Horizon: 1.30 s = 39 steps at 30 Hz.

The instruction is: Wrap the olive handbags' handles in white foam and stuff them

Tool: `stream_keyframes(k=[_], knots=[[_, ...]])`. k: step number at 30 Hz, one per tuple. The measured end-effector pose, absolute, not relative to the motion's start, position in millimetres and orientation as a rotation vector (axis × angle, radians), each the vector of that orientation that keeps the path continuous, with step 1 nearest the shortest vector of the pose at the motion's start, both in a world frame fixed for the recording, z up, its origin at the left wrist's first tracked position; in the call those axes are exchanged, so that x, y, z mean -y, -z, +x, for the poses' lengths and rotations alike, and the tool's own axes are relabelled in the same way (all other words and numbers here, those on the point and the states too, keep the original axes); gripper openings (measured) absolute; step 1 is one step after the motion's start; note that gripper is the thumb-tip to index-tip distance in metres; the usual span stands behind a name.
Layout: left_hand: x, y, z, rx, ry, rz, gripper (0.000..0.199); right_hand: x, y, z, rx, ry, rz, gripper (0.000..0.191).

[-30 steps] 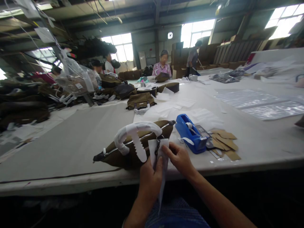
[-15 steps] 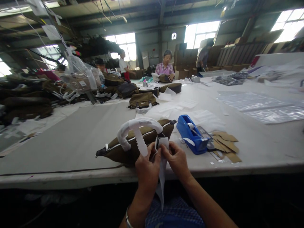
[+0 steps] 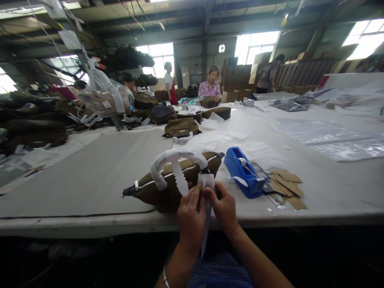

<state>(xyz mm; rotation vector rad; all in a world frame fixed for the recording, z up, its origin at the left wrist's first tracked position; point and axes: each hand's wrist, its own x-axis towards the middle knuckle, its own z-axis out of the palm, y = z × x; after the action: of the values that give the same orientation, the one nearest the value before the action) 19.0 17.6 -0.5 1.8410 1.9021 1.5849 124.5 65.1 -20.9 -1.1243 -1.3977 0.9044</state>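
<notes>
An olive-brown handbag with a silver zip lies at the table's front edge. Its handle is wrapped in white material, and a white strip with a wavy edge hangs from it. My left hand pinches a white wrapping strip just below the metal ring at the bag's right side. From the right, my right hand pinches the same strip, fingertips close to the left ones. The strip's loose end trails down between my wrists toward my lap. What lies under the wrap is hidden.
Right of the bag stands a blue tape dispenser, with brown card pieces beside it. Another olive handbag lies farther back. Clear plastic sheets cover the right side. A co-worker handles a bag across the table.
My left fingers have moved up over the strip and now press it flat against the ring end. My right hand stays close by, still pinching. In the background, people have shifted.
</notes>
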Motion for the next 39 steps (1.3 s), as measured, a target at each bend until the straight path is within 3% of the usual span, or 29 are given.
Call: stream_keyframes(k=[10, 18, 25, 31, 39], knots=[[-10, -1, 14, -1.637, -1.601, 1.599, 0.037, -74, 14, 126, 1.347, -1.047, -1.128, 0.037], [-17, -19, -8, -1.571, -1.393, 1.289, 0.034, -71, 19, 120, 1.047, -1.454, -0.879, 0.036], [-17, -30, -5, -1.174, -1.289, 0.965, 0.046, -59, 19, 113, 1.017, -1.441, -0.865, 0.035], [-10, -24, 3, -1.201, -1.385, 0.902, 0.047, -56, 14, 119, 1.240, -1.203, -0.964, 0.034], [-17, -9, -2, -1.255, -1.392, 1.072, 0.048, -70, 5, 130, 1.236, -1.275, -0.982, 0.043]])
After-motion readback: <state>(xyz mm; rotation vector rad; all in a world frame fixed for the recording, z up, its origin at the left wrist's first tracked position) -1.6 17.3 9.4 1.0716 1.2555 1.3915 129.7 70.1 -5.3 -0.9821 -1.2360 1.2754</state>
